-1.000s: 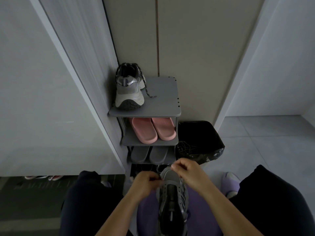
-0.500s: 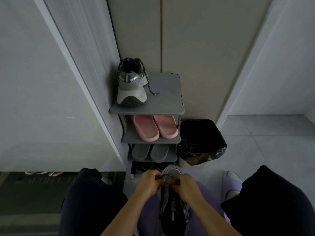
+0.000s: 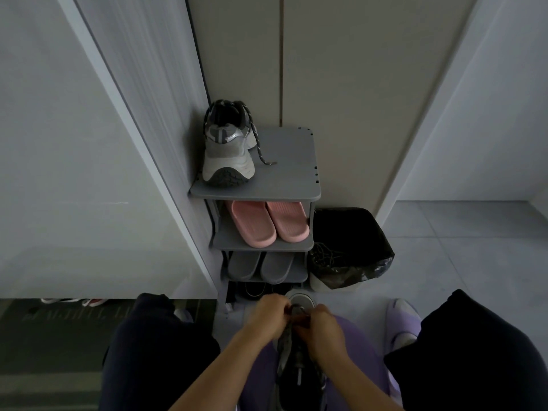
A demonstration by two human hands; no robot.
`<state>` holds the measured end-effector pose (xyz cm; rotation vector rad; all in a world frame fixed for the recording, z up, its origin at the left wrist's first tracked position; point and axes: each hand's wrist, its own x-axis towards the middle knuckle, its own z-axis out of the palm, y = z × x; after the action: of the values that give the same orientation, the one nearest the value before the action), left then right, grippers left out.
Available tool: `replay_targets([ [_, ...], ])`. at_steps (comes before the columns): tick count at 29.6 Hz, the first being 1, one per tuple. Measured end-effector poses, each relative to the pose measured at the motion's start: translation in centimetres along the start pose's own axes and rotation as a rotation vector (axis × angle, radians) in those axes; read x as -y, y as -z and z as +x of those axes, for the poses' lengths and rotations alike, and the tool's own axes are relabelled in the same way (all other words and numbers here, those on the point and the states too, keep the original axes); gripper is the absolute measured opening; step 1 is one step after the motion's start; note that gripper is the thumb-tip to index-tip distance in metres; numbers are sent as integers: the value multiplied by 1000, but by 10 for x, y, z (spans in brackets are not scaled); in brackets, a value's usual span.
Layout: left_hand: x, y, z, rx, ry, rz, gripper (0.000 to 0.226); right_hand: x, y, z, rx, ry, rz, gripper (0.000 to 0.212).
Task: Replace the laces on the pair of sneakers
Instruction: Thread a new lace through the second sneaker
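The laced sneaker (image 3: 228,155) stands on the rack (image 3: 284,191), top shelf, heel toward us. The second sneaker (image 3: 299,372) lies lengthwise on the person's lap, toe pointing away at the rack. The left hand (image 3: 267,315) and right hand (image 3: 326,330) curl their fingers tightly on its lace (image 3: 296,310) near the toe, so I judge this shoe's lacing barely begun.

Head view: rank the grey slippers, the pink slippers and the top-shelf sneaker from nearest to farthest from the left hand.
From the left hand, which pinches a lace:
1. Grey slippers, third shelf.
2. Pink slippers, second shelf.
3. Sneaker, top shelf, left side.
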<state>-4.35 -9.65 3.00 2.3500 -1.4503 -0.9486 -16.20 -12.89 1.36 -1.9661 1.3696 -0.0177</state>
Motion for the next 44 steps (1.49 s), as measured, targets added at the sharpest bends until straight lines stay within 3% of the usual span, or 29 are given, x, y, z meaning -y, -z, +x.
replay_targets([
  [2, 5, -3, -2, -33, 82, -168, 7, 2, -1, 1, 0, 14, -68, 18],
  [5, 11, -13, -8, -88, 221, -501, 8, 6, -2, -1, -41, 21, -118, 7],
  [9, 6, -25, -17, -126, 258, -779, 15, 0, -4, 4, -43, 60, -89, 20],
  [11, 3, -32, -23, -134, 242, -801, 16, -2, -2, 6, -14, 95, -48, 21],
  [15, 15, -60, -21, -151, 209, -765, 57, -4, 6, 10, 65, 150, 6, 11],
  [17, 11, -61, -25, -212, 185, -752, 54, -2, 11, 12, 137, 164, -6, 20],
  [20, -7, -45, -39, -334, 173, -825, 23, 2, 21, 14, 273, 179, -11, 31],
  [24, -15, -33, -50, -381, 240, -964, 45, -14, 51, 6, 442, 83, 332, 26],
  [27, -15, -32, -52, -357, 258, -1010, 48, -38, 74, 2, 368, 3, 538, 24],
  [30, -15, -34, -55, -328, 272, -1027, 39, -52, 76, 8, 74, -7, 390, 5],
  [32, -15, -32, -56, -327, 277, -1058, 37, -52, 64, 9, -159, 42, 258, 17],
  [34, -16, -30, -56, -316, 289, -1059, 35, -40, 46, 1, -292, 230, 99, 19],
  [36, -17, -31, -56, -310, 295, -1057, 30, -21, 28, -10, -177, 339, -23, 19],
  [38, -18, -31, -57, -298, 278, -1038, 28, -7, 13, -13, -61, 319, -200, 25],
  [44, -18, -28, -56, -283, 249, -1055, 38, 17, 10, 1, 2, 259, -448, 25],
])
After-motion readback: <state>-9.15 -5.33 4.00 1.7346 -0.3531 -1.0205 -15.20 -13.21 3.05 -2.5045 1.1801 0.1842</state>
